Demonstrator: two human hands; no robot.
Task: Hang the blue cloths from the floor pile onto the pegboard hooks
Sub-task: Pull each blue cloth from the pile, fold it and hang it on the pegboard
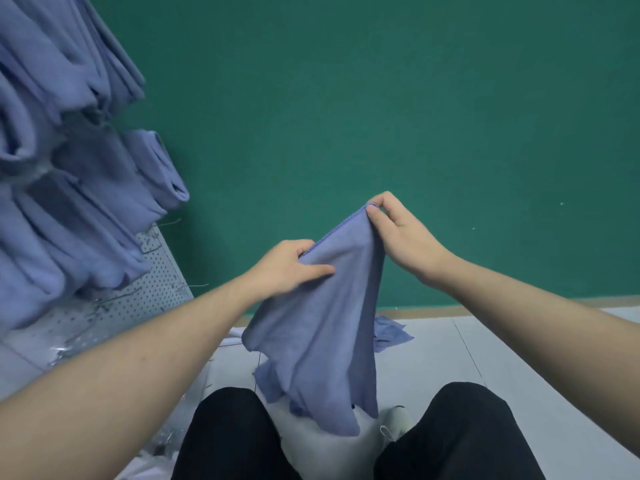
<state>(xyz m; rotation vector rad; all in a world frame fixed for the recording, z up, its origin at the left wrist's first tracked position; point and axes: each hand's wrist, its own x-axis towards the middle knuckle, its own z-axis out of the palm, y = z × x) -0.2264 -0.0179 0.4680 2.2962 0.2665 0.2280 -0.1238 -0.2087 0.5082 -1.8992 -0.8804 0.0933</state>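
Pinching a blue cloth (322, 306) along its top edge, the left hand (291, 268) and right hand (401, 233) hold it right of the pegboard (145, 296).

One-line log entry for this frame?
left hand: grips cloth edge | right hand: pinches corner | pegboard: partly filled

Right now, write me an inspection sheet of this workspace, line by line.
Surface: pale tiled floor.
Job's things: held blue cloth hanging between both hands; hung cloths crowd the pegboard; more blue cloth on the floor behind.
Clutter: clear plastic wrapping at the pegboard's foot.
Grippers: left hand grips the cloth's top edge; right hand pinches its corner.
Cables: nothing seen.
Surroundings: green wall.
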